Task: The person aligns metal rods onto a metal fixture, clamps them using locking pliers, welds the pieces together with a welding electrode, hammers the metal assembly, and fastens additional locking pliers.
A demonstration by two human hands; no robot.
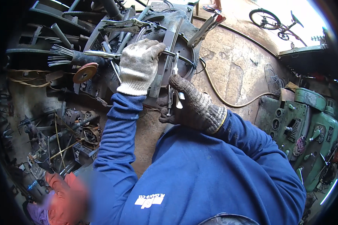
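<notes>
R hand (195,105), in dark grey knit glove, is closed round silver locking pliers (171,88); thumb on near side, fingertips showing past the handles. Pliers sit just R of L hand, over the near edge of the metal worktop (160,37), jaws pointing away from the person, up at a dark rod (184,59). Can't tell if jaws are clamped on it.

L hand (141,63), in lighter glove, is palm down w/ fingers bent at the rod's L end; grip itself hidden, can't tell if it's firm.

Two more clamps nr the hands: one clamp (125,25) beyond L hand, another w/ red on it (206,30) at worktop's R side. Tan disc (85,72) and bundle of thin rods (61,56) are L of L hand.

Farther off: hose (229,105) and wire coil (273,79) on floor (229,63), green machine (310,127) far R, bike (276,24) top R. Co-worker in red (60,195), lower L.
</notes>
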